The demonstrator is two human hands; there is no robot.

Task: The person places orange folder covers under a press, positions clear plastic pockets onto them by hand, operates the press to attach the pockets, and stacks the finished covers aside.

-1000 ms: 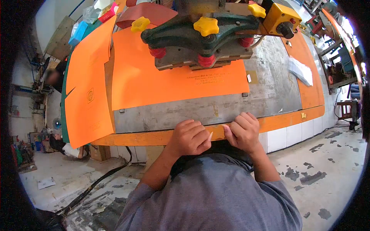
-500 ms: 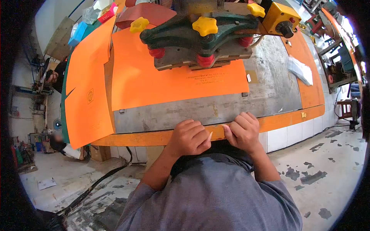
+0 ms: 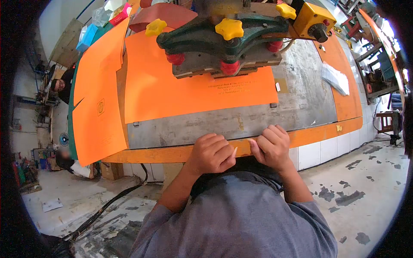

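Observation:
My left hand (image 3: 212, 153) and my right hand (image 3: 272, 147) rest with curled fingers at the front edge of the table (image 3: 167, 154); what is under the fingers, if anything, is hidden. Beyond them lies a grey metal plate (image 3: 185, 129). An orange sheet (image 3: 172, 90) with small printed lines covers part of it and runs under a dark green press head (image 3: 234, 47) with yellow star knobs and red collars. Another orange sheet (image 3: 97, 107), with a printed emblem, lies at the left.
A yellow control box (image 3: 313, 23) with a black knob sits right of the press. White sheets in plastic (image 3: 335, 79) lie on the right. A blue box (image 3: 87, 38) stands at the back left. Other people (image 3: 64, 85) are at the far left, and cables cross the floor.
Both my hands, the sheets and the press have stayed in place. At the far left, the people in the background have shifted slightly.

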